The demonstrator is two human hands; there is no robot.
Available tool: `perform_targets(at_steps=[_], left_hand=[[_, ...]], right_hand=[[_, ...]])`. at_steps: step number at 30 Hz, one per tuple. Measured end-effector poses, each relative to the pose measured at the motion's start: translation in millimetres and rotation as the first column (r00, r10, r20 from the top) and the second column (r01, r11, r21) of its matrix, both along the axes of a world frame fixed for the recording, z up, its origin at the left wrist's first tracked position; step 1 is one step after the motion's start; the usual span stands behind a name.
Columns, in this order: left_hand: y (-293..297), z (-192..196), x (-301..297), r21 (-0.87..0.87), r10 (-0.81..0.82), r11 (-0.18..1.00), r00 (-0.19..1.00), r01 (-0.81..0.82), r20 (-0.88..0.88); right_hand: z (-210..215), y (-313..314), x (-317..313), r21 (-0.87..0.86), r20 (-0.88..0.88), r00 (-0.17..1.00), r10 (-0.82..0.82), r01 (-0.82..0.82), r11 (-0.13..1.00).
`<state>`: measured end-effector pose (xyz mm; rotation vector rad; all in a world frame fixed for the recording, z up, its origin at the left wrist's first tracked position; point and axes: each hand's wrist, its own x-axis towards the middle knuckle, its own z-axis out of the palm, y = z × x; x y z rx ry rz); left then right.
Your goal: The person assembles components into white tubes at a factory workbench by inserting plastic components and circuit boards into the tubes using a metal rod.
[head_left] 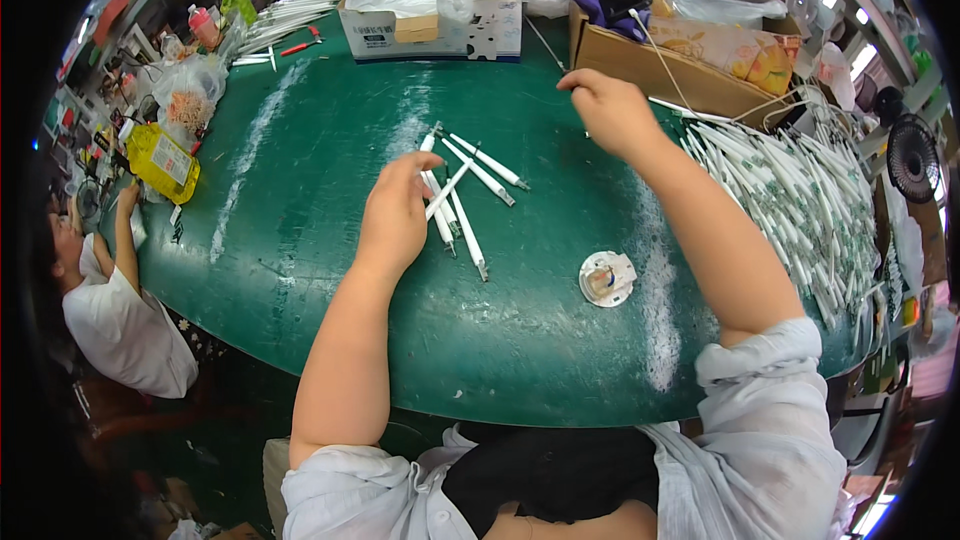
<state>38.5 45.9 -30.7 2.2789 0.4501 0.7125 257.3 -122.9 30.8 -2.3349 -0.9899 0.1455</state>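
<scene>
My left hand (396, 212) is curled at a loose pile of white plastic tubes (468, 225) with small metal ends. Its fingers and thumb close around one white tube (428, 143), though part of the grip is hidden. Farther right and up, my right hand (608, 112) is raised over the table with its fingers pinched together. A thin metal rod (546, 44) reaches from its fingertips toward the far side; the rest of it is hidden by the hand. Nearer me lies a round white piece (606, 279) with something brownish in its middle.
A big heap of white tubes (790, 195) covers the right side of the green table (500, 360). Boxes with plastic bags, a white one (490, 32) and a brown one (680, 65), stand at the back. A yellow bottle (160, 162) and a co-worker (125, 325) are left.
</scene>
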Motion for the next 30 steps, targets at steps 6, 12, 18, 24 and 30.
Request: perform_targets(at_steps=[6,12,18,24,30], left_hand=[[-28,20,-28,-0.301,-0.029,0.951,0.988,0.075,0.154],[-121,50,-78,-0.167,-0.187,0.965,0.978,0.200,0.091],[-184,35,-145,-0.508,-0.330,0.822,0.942,0.258,-0.057],[-210,15,-160,-0.266,-0.281,0.933,0.954,0.244,-0.109],[-220,18,-164,-0.165,-0.251,0.957,0.966,0.240,-0.054]], right_hand=[[36,-161,-100,0.737,-0.217,0.849,0.482,-0.181,0.651],[-13,-275,-180,0.944,-0.063,0.993,0.100,0.027,0.330],[-19,-294,-245,0.860,-0.152,0.942,0.301,-0.024,0.509],[-38,-297,-253,0.914,-0.189,0.892,0.411,0.006,0.406],[-41,-302,-260,0.919,-0.162,0.920,0.358,0.008,0.395]])
